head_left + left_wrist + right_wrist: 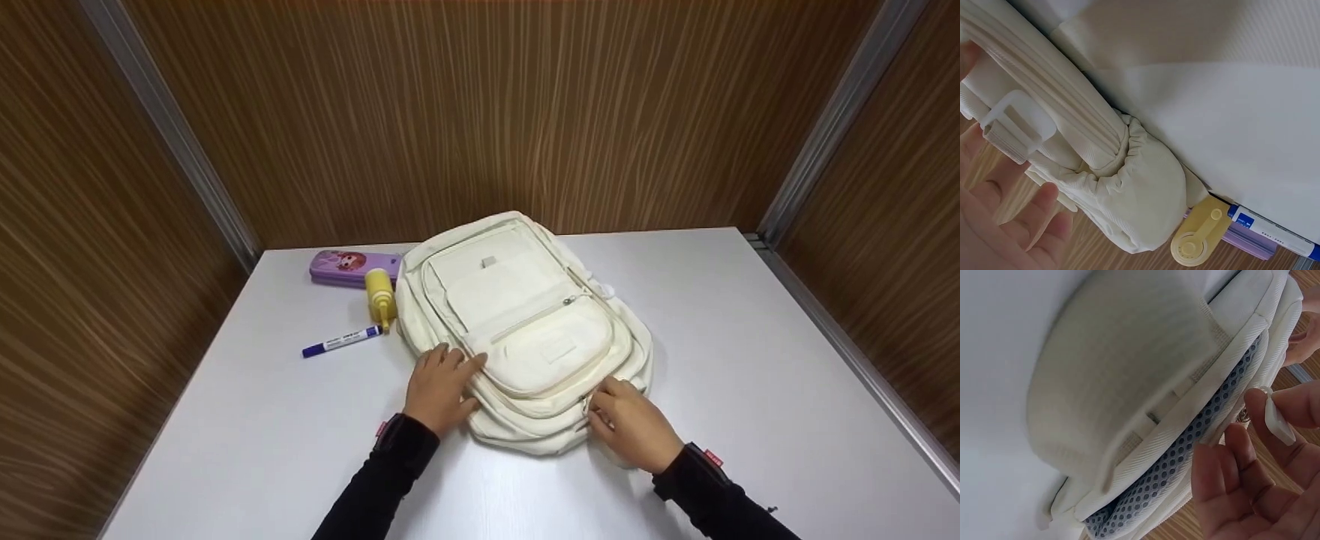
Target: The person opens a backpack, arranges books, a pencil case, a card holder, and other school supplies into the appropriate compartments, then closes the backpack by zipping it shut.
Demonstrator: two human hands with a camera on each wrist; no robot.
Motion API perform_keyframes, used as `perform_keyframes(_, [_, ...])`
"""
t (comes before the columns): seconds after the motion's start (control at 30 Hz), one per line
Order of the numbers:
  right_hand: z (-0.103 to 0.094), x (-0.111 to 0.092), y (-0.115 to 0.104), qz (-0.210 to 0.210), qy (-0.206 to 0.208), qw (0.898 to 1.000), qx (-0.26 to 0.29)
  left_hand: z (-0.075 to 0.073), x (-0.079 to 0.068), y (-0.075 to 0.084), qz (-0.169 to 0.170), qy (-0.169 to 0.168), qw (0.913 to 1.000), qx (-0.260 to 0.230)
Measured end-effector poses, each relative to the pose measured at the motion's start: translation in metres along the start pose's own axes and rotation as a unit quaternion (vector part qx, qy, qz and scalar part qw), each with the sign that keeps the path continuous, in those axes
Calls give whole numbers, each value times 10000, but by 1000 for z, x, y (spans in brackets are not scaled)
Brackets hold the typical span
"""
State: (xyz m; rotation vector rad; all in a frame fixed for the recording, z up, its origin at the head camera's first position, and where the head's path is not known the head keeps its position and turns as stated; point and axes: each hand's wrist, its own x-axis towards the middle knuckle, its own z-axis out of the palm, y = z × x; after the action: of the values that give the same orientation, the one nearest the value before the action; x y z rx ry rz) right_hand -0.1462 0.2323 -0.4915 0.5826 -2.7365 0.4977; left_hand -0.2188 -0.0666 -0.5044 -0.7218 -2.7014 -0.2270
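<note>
A cream backpack [559, 356] lies on the white table, its front pocket towards me. At its lower right, my right hand [634, 421] pinches a pale zipper pull [1278, 423] between thumb and index finger, with grey mesh [1171, 458] showing along the bag's side. My left hand [441, 386] rests against the bag's left edge, its fingers spread and loosely bent. In the left wrist view, a white buckle [1043, 121] and a gathered side pocket [1148, 197] are near those fingers.
Left of the bag lie a blue-and-white marker [345, 341], a yellow squeeze bottle [379, 289] and a purple pencil case [349, 270] with a cartoon picture. Wood-grain panels [480, 112] enclose the table [750, 360] at the back and both sides.
</note>
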Motion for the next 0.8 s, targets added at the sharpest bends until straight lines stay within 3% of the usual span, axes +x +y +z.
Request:
perform_keyframes(0.17, [-3,-3,1,285,-190,9994,-73,1,2,8,97,67,9999,113])
perform_keyframes(0.37, [-15,-3,0,560,-371,9977,74,-1,7,22,152,-80,9996,203])
perform_keyframes(0.57, [-12,-6,-13,157,-263,9995,121,2,8,35,90,-44,9996,261])
perform_keyframes(0.8, [-2,2,-33,-190,-262,9995,-13,7,10,57,75,415,9977,532])
